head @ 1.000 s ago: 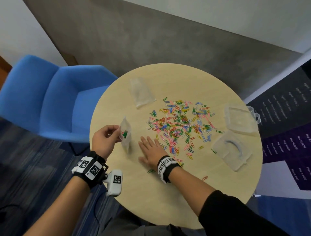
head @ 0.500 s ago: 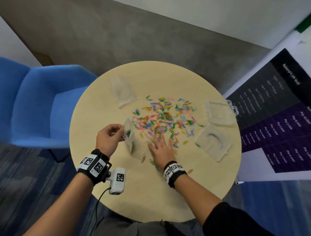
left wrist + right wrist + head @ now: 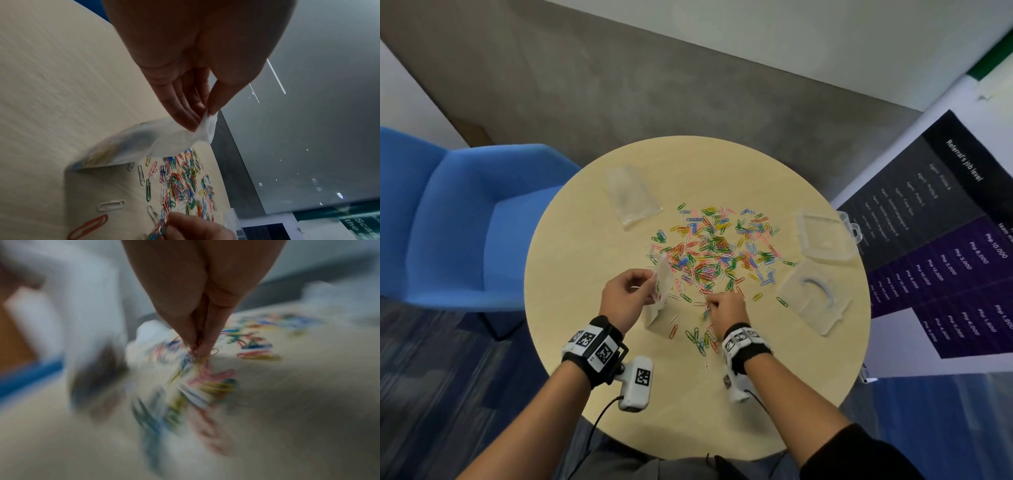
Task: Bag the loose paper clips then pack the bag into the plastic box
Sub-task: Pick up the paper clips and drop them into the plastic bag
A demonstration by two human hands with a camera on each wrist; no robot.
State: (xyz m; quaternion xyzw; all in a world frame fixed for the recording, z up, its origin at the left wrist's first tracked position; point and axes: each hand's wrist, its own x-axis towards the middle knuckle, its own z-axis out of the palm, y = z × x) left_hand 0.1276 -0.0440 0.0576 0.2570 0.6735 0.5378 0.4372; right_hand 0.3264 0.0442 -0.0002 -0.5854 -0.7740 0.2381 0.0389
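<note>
Coloured paper clips (image 3: 717, 251) lie scattered over the middle of the round table (image 3: 585, 274). My left hand (image 3: 628, 294) pinches the top edge of a small clear bag (image 3: 661, 298) that stands on the table and holds a few clips (image 3: 115, 144). Just right of the bag, my right hand (image 3: 724, 308) pinches a small bunch of clips (image 3: 159, 227) above the table. A smaller group of clips (image 3: 700, 337) lies under that hand. The right wrist view is blurred; the pinched fingers (image 3: 200, 344) show there. The open plastic box (image 3: 813, 298) lies at the right.
A second clear plastic box (image 3: 825, 238) sits at the table's right edge. A spare clear bag (image 3: 631, 197) lies at the back left. A blue armchair (image 3: 448, 219) stands left of the table, a dark banner (image 3: 945, 240) to the right.
My right hand, flat on the table before, has dragged clips toward me and now pinches a bunch of them. The left hand keeps holding the bag. The head camera has shifted.
</note>
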